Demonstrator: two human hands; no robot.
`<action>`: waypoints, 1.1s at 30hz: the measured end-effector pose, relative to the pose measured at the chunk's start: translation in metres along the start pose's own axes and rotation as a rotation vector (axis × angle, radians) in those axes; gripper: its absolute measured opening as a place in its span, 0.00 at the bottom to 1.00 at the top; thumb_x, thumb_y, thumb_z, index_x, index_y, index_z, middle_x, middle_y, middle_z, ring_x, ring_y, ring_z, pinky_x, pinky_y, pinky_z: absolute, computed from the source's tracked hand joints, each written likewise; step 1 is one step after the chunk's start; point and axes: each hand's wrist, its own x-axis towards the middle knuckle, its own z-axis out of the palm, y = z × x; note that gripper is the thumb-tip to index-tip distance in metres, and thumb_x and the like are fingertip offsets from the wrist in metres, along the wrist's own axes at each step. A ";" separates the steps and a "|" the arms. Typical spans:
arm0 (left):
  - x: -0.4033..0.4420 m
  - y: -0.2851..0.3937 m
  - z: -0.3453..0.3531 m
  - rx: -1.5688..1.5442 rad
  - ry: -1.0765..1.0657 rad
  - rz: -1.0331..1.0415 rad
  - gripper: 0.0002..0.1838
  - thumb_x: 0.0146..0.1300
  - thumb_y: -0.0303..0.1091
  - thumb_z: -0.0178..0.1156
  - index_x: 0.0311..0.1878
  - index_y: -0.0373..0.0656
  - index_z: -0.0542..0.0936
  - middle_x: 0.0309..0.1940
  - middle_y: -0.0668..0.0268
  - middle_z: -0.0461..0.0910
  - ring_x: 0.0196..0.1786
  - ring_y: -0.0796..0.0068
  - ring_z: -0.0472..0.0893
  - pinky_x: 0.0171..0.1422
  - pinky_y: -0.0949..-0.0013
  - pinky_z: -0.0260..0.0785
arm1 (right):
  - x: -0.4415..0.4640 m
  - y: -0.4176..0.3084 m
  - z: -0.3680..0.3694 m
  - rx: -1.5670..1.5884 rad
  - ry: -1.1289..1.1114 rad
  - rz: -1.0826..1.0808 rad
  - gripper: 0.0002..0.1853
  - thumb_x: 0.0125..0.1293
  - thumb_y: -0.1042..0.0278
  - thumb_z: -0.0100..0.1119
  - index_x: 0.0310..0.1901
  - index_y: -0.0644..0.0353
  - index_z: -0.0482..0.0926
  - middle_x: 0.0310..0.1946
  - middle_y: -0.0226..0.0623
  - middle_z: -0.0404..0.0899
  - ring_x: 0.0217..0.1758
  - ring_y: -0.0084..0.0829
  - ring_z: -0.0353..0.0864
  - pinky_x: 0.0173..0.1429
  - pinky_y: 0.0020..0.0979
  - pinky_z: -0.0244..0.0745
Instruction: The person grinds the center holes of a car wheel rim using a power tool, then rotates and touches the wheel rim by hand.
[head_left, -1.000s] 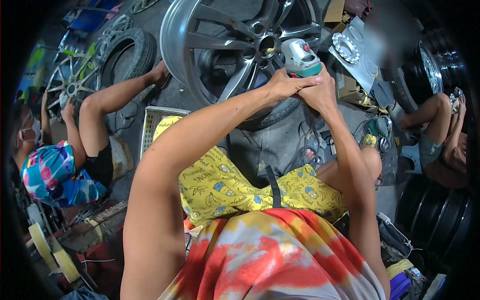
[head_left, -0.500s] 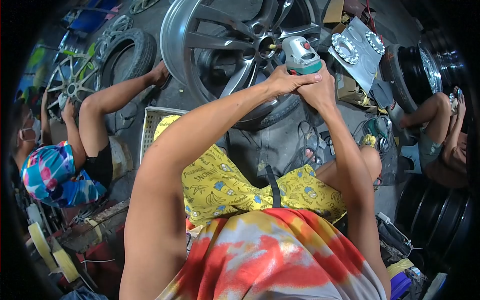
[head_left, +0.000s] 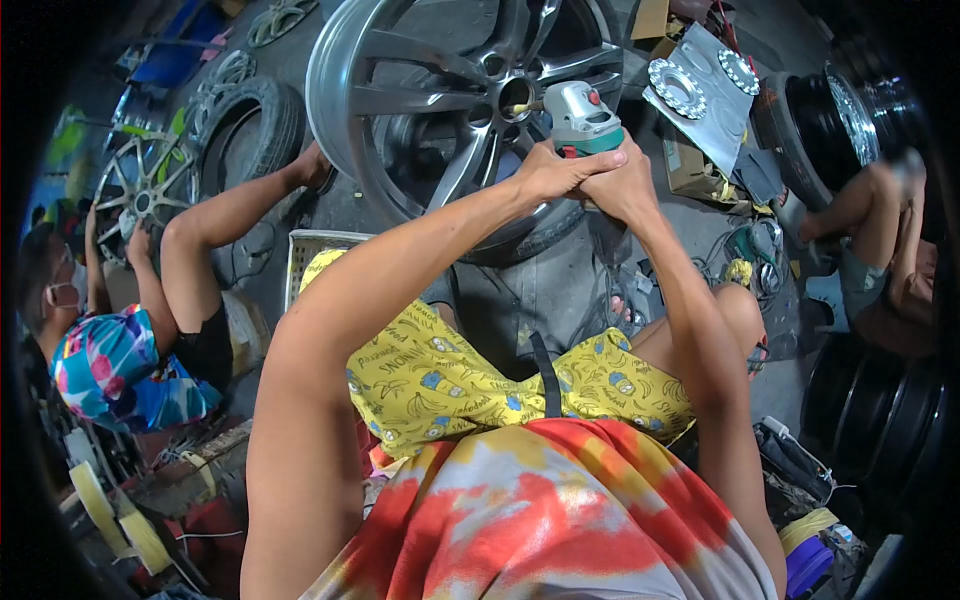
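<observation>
An angle grinder (head_left: 583, 118) with a silver head, a red button and a green body is held out in front of me. My left hand (head_left: 556, 172) wraps its lower body from the left, fingers closed. Around the same body closes my right hand (head_left: 622, 180), touching the left one. A small yellowish bit (head_left: 522, 108) sticks out leftward from the grinder's head, at the centre hole of a large grey alloy wheel rim (head_left: 425, 75). Whether the bit touches the metal, I cannot tell. Beneath the rim lies a tyre (head_left: 535, 238).
At left, a person (head_left: 125, 350) handles a spoked wheel (head_left: 146, 188) near a loose tyre (head_left: 262, 120). Another person (head_left: 880, 230) sits at right. A metal sheet with round parts (head_left: 705, 95) rests on a cardboard box (head_left: 690, 172). A plastic basket (head_left: 300, 250) stands by my left leg.
The grinder and both hands have shifted a little left and down in view, as the rim and surroundings have too. My grip stays the same.
</observation>
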 end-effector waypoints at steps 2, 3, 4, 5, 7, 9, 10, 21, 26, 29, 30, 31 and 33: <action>-0.006 0.009 -0.002 0.041 -0.006 -0.072 0.49 0.51 0.68 0.77 0.62 0.32 0.78 0.50 0.53 0.86 0.49 0.67 0.88 0.51 0.66 0.82 | 0.002 0.003 0.001 0.041 -0.030 0.021 0.36 0.47 0.60 0.77 0.59 0.67 0.76 0.49 0.57 0.87 0.56 0.52 0.87 0.61 0.42 0.81; -0.008 0.014 -0.002 0.079 -0.008 -0.142 0.49 0.50 0.68 0.77 0.61 0.32 0.79 0.49 0.53 0.86 0.48 0.67 0.88 0.50 0.66 0.83 | 0.002 0.004 0.002 0.081 -0.062 0.038 0.36 0.47 0.61 0.76 0.59 0.68 0.75 0.49 0.59 0.86 0.57 0.55 0.87 0.62 0.43 0.80; -0.006 0.016 -0.003 0.101 -0.015 -0.152 0.50 0.50 0.69 0.76 0.61 0.32 0.79 0.49 0.53 0.86 0.47 0.68 0.88 0.49 0.66 0.82 | 0.001 0.002 0.002 0.081 -0.057 0.042 0.36 0.47 0.61 0.76 0.59 0.68 0.75 0.49 0.59 0.86 0.57 0.55 0.87 0.62 0.43 0.80; -0.004 0.015 -0.003 0.104 -0.020 -0.152 0.50 0.50 0.69 0.76 0.61 0.32 0.79 0.49 0.53 0.86 0.47 0.68 0.88 0.49 0.66 0.82 | 0.000 -0.003 0.001 0.072 -0.030 0.066 0.35 0.47 0.62 0.75 0.58 0.68 0.76 0.49 0.59 0.86 0.57 0.55 0.87 0.62 0.42 0.80; 0.000 0.010 -0.004 0.105 0.005 -0.114 0.49 0.50 0.69 0.76 0.61 0.33 0.79 0.49 0.54 0.86 0.47 0.68 0.88 0.49 0.67 0.82 | 0.001 -0.002 0.004 0.063 0.000 0.086 0.35 0.47 0.62 0.75 0.57 0.68 0.77 0.49 0.59 0.87 0.57 0.55 0.87 0.62 0.42 0.80; 0.003 0.005 -0.005 0.092 0.010 -0.072 0.49 0.51 0.69 0.76 0.61 0.33 0.79 0.49 0.54 0.86 0.47 0.68 0.88 0.49 0.67 0.82 | 0.001 -0.001 0.009 0.083 0.061 0.052 0.34 0.48 0.62 0.75 0.57 0.68 0.77 0.49 0.59 0.86 0.57 0.55 0.86 0.62 0.42 0.80; 0.003 0.003 -0.006 0.077 0.016 -0.032 0.48 0.51 0.68 0.76 0.62 0.33 0.79 0.49 0.54 0.86 0.47 0.68 0.88 0.49 0.67 0.82 | 0.001 -0.002 0.008 0.083 0.061 0.052 0.34 0.48 0.62 0.75 0.57 0.68 0.77 0.49 0.59 0.86 0.57 0.55 0.86 0.62 0.42 0.80; 0.003 0.004 -0.006 -0.013 0.024 -0.111 0.44 0.54 0.59 0.80 0.65 0.36 0.79 0.56 0.57 0.85 0.56 0.68 0.85 0.60 0.67 0.78 | -0.002 -0.013 0.003 0.070 0.114 -0.061 0.34 0.46 0.63 0.79 0.54 0.68 0.75 0.43 0.60 0.87 0.52 0.59 0.88 0.55 0.46 0.83; 0.008 0.010 -0.003 -0.021 -0.030 0.042 0.40 0.60 0.58 0.76 0.65 0.37 0.80 0.57 0.61 0.84 0.58 0.71 0.82 0.64 0.66 0.74 | 0.006 -0.009 -0.002 0.064 0.160 -0.127 0.34 0.44 0.69 0.78 0.51 0.68 0.70 0.38 0.62 0.86 0.47 0.61 0.88 0.49 0.49 0.83; 0.008 0.006 -0.002 -0.040 -0.037 0.071 0.37 0.62 0.58 0.74 0.64 0.39 0.80 0.55 0.63 0.84 0.57 0.72 0.82 0.62 0.66 0.75 | 0.006 -0.013 -0.004 0.060 0.180 -0.175 0.32 0.46 0.67 0.78 0.49 0.66 0.68 0.36 0.64 0.84 0.44 0.66 0.85 0.48 0.55 0.81; 0.009 0.004 -0.003 -0.028 -0.033 0.045 0.37 0.63 0.58 0.73 0.64 0.38 0.80 0.55 0.63 0.84 0.56 0.72 0.82 0.62 0.67 0.75 | 0.004 -0.014 -0.003 0.036 0.183 -0.147 0.32 0.47 0.66 0.78 0.50 0.66 0.69 0.36 0.65 0.84 0.44 0.66 0.85 0.49 0.55 0.81; 0.008 0.004 -0.003 -0.016 -0.026 0.019 0.37 0.63 0.59 0.73 0.64 0.38 0.80 0.54 0.63 0.84 0.56 0.73 0.82 0.61 0.67 0.75 | 0.002 -0.017 -0.003 0.014 0.184 -0.119 0.33 0.47 0.64 0.78 0.51 0.66 0.69 0.36 0.65 0.85 0.44 0.67 0.85 0.49 0.56 0.81; 0.003 0.003 -0.001 -0.048 -0.031 -0.021 0.36 0.64 0.59 0.72 0.64 0.39 0.80 0.54 0.63 0.85 0.54 0.73 0.83 0.59 0.66 0.76 | -0.003 -0.019 -0.007 -0.025 0.129 -0.064 0.34 0.48 0.61 0.78 0.53 0.67 0.70 0.37 0.65 0.85 0.45 0.67 0.85 0.49 0.56 0.82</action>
